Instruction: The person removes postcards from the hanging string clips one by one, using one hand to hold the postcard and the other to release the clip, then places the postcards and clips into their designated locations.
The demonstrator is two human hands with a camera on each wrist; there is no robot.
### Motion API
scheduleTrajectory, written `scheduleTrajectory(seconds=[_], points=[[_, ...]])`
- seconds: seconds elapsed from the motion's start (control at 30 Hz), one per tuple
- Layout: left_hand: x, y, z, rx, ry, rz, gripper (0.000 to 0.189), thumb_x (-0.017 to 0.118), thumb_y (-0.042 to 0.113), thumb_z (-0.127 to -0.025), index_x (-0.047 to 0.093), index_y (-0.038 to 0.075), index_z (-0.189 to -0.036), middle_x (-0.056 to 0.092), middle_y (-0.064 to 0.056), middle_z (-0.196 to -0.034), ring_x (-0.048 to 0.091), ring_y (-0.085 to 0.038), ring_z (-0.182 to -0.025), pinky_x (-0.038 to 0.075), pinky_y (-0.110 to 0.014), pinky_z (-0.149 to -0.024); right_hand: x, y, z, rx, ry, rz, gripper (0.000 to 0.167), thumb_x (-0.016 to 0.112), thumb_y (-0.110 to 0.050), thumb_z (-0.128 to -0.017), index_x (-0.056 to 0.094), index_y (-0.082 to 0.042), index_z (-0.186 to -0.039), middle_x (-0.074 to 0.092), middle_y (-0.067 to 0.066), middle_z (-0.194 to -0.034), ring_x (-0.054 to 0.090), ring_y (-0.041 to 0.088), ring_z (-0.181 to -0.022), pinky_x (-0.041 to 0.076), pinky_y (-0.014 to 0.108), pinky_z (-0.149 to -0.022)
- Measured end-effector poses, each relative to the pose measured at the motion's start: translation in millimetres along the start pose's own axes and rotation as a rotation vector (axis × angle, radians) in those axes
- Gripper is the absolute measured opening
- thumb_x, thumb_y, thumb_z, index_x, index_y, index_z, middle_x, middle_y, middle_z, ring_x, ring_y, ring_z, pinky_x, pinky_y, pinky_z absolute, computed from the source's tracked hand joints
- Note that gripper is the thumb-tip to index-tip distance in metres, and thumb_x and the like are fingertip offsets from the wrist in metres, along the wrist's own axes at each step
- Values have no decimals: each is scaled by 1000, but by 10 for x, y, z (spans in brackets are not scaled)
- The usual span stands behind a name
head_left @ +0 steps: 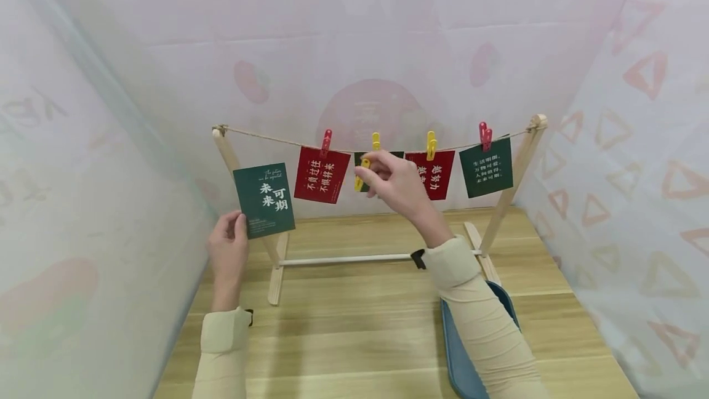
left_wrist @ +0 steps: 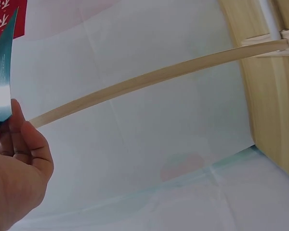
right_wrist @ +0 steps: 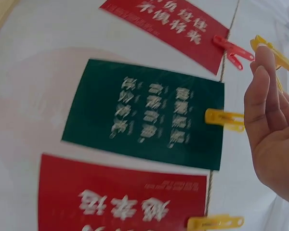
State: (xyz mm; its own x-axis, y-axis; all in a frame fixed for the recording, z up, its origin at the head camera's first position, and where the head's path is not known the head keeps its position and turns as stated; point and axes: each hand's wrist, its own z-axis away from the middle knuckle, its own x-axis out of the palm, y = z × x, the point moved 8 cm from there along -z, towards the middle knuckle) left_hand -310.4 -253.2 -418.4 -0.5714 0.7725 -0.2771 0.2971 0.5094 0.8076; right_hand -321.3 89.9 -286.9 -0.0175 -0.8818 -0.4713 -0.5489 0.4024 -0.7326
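My left hand [head_left: 228, 248] pinches the lower left corner of a dark green card [head_left: 263, 208] with white writing, held up just left of a strung twine [head_left: 266, 138]. Between the thumb and fingers of my right hand [head_left: 403, 186] is a yellow clothespin [head_left: 362, 176], in front of the twine's middle. From the twine hang a red card [head_left: 321, 177] under a red clothespin [head_left: 326, 142], a second green card [right_wrist: 144, 110] under a yellow clothespin [right_wrist: 221, 118], another red card [head_left: 445, 177] under a yellow clothespin [head_left: 431, 145], and a third green card [head_left: 487, 168] under red clothespins [head_left: 485, 137]. My right hand partly hides the second green card in the head view.
Two wooden posts [head_left: 512, 186] carry the twine, joined low down by a white rod [head_left: 343, 260]. The stand is on a wood-grain table [head_left: 343, 325]. A blue tray [head_left: 460, 356] lies partly under my right forearm. Printed cloth walls [head_left: 277, 5] enclose the table.
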Motion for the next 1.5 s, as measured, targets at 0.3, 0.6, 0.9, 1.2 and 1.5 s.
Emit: scheduleTrajectory(seconds=[0.3,0.6,0.9,1.2,1.5], points=[[-99,-221,241,15,21,-47,21,59,15,-98,67,-3,-105,70,-19,-101,52,12,-78,39,-2,-68,78,408,443,-32,-127,215,33,71,-28,-91,67,-6,-115,73,4,-84,62,6,-58,49,21,-53],[-150,-444,544,-32,-7,-64,21,60,13,-98,67,-3,-107,71,-21,-99,52,13,-74,41,-2,-64,16,876,896,79,-209,353,34,70,-33,-91,66,-9,-115,72,4,-92,56,5,-60,47,20,-53],[-176,-625,807,-132,-43,-39,21,58,13,-98,66,-5,-107,70,-23,-101,54,12,-75,43,-3,-64,-121,1214,1213,148,-215,352,36,70,-30,-91,67,-4,-116,73,9,-97,57,5,-65,51,21,-60],[-171,-726,1020,-178,-109,-152,15,63,9,-95,69,-2,-102,73,-19,-90,53,5,-68,44,-10,-60,-155,1473,1495,271,-276,285,42,67,-38,-93,63,-5,-119,71,11,-102,60,7,-64,53,20,-60],[-45,-840,1199,-260,-368,-213,17,61,9,-97,69,-3,-104,73,-20,-95,64,-12,-79,51,-18,-67,-217,1604,1683,260,-263,384,35,69,-31,-92,65,-3,-113,70,6,-94,55,4,-64,48,21,-59]])
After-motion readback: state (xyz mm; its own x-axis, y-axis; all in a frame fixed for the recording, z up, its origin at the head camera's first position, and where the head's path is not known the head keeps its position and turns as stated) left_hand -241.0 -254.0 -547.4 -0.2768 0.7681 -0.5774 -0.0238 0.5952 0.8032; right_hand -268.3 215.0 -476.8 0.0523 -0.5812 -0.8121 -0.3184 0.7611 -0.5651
